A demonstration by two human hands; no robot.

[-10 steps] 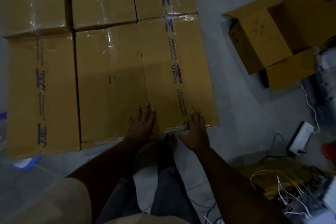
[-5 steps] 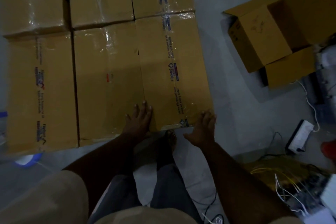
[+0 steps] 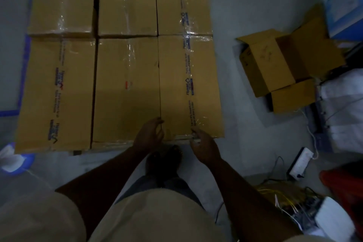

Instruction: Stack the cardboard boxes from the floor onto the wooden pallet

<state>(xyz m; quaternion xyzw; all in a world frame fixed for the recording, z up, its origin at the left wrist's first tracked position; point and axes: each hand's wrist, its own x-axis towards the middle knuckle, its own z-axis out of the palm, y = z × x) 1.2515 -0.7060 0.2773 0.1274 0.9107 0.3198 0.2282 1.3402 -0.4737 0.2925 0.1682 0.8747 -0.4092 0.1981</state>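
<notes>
Brown, loosely curled fingers of the left hand [image 3: 149,135] hang over the near end of the seam between two taped brown cardboard boxes, the fingertips just at the top surface and gripping nothing. Slightly right of it in the lower middle of the frame, the right hand [image 3: 204,146] has its fingers relaxed and half bent at the near edge of the right-hand taped cardboard box [image 3: 188,88], close to the strip of clear printed tape [image 3: 189,76] that runs down its lid; whether the fingertips actually touch the edge cannot be told in the dim light. Both forearms reach up and forward from the bottom of the frame, the left from lower left, the right from lower right, wrists straight. Between them a bare foot [image 3: 167,161] stands on the grey floor [image 3: 245,143]. The middle taped box [image 3: 125,88] and the left taped box [image 3: 57,94] lie side by side with the first, and three more boxes sit behind them at the top of the frame, forming one flat layer. At the right centre an open empty cardboard box [image 3: 284,65] lies on the floor, well apart from the layer. A white power strip [image 3: 299,161] and tangled yellow and white wires [image 3: 284,200] lie at lower right.
</notes>
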